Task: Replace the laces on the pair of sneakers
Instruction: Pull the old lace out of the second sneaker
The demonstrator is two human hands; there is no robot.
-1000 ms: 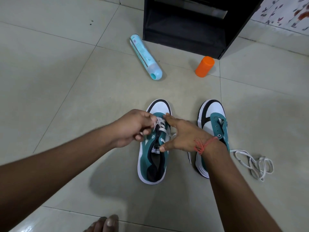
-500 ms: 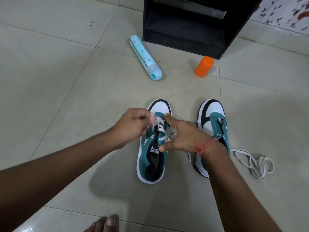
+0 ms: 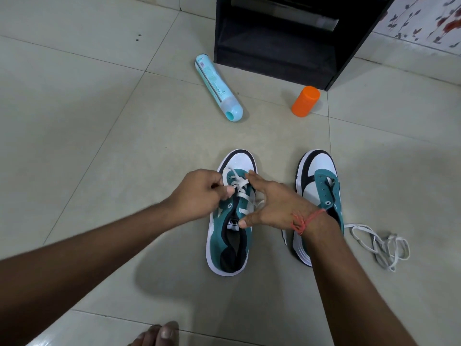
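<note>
Two teal, white and black sneakers stand on the tiled floor with toes pointing away from me. The left sneaker (image 3: 230,236) carries a white lace (image 3: 240,187) crossed through its upper eyelets. My left hand (image 3: 199,193) pinches that lace at the shoe's left edge. My right hand (image 3: 270,206) lies across the shoe's right side, its thumb pressing on the tongue, its fingers spread and holding the shoe steady. The right sneaker (image 3: 321,181) has bare eyelets and is partly hidden by my right wrist. A loose white lace (image 3: 379,243) lies in a tangle to its right.
A light blue spray can (image 3: 218,89) lies on its side behind the shoes. An orange cap (image 3: 305,101) stands near the corner of a black cabinet (image 3: 279,38). Toes of a foot (image 3: 159,335) show at the bottom edge.
My left hand has slid slightly left, drawing the lace out from the left sneaker's eyelets. My right hand has stayed on the shoe.
</note>
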